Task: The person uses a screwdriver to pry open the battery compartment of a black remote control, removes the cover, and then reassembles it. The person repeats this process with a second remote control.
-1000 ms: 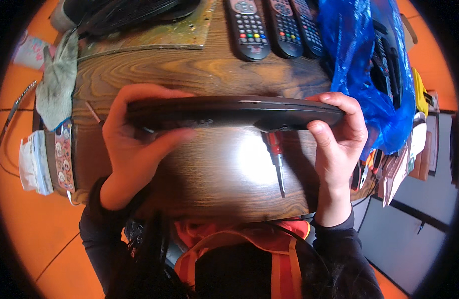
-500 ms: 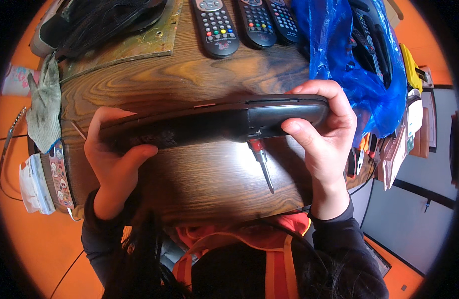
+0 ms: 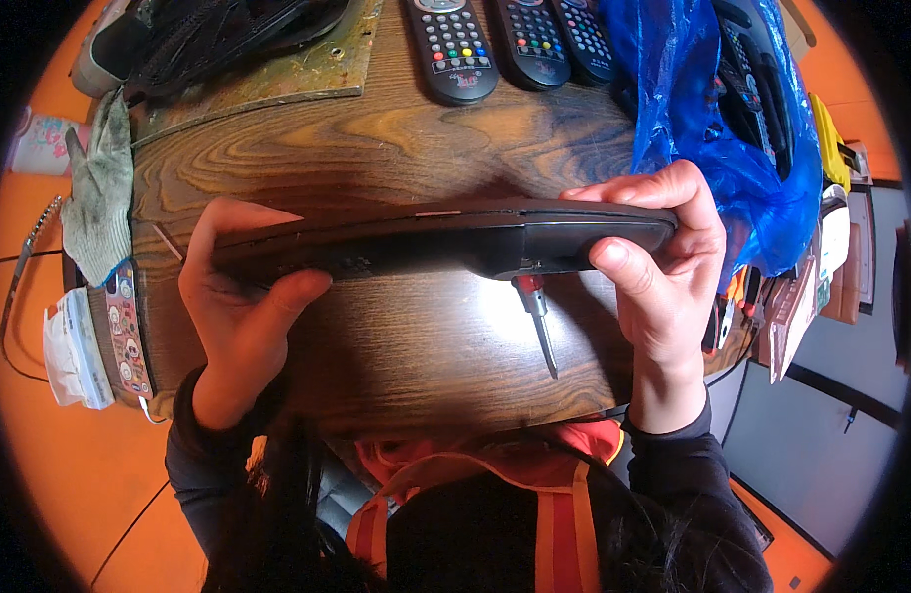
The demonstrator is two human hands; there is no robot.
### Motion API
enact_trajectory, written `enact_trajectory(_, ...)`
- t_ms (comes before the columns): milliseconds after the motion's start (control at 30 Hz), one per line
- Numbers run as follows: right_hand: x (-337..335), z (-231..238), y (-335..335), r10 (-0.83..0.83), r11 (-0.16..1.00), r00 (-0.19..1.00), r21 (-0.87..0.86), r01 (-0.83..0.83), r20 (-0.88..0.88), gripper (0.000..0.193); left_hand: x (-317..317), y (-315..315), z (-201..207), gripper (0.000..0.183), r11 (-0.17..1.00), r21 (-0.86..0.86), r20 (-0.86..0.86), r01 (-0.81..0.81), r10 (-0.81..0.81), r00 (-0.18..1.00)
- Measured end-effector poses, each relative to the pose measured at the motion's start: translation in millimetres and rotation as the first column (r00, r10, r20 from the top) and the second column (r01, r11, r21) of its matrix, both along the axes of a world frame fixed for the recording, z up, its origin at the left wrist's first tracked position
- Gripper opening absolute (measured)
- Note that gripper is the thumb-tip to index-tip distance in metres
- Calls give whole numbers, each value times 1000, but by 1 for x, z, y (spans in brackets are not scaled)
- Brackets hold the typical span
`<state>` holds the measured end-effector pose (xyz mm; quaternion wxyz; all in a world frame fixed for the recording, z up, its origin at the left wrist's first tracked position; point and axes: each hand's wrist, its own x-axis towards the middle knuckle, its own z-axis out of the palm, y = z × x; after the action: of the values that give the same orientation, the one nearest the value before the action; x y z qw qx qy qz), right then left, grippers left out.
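Left hand (image 3: 243, 306) grips the black casing (image 3: 416, 245) by its left end, thumb on the near side, fingers curled round the far side; right hand (image 3: 666, 267) mirrors it at the right end. Casing's held seam-up above the table (image 3: 396, 371), roughly parallel to its near edge. Screwdriver (image 3: 538, 321) partly under it, tip toward that edge.

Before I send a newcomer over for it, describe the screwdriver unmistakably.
Find the brown wooden table, then the black casing held above it. The screwdriver shows at the casing's near side; its red handle and metal shaft set it apart from the black remotes.
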<state>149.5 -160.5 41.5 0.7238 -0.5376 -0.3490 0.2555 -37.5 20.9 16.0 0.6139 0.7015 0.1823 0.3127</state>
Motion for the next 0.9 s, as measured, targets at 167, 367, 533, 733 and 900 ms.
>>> enact_trajectory(167, 7, -3, 2, 50, 999, 997, -3, -50, -54, 26, 4, -3, -1, 36, 1000, -25, 48, 6, -5, 999)
enact_trajectory(367, 6, 8, 2, -140, 969, 464, 26, 245, 874, 55, 9, -10, -5, 35, 950, 267, 160, 162, -209, 965)
enact_trajectory(533, -11, 13, 2, 97, 937, 400, -219, 271, 911, 35, 9, -16, -7, 36, 907, 386, 141, 170, -240, 960)
enact_trajectory(733, -11, 7, 7, 79, 931, 567, -263, 251, 820, 28, 18, -19, -10, 28, 945, 229, 226, 234, -286, 931)
enact_trajectory(900, -8, 7, 2, 93, 923, 588, -291, 251, 804, 26, 12, -12, -3, 28, 914, 231, 202, 335, -382, 902)
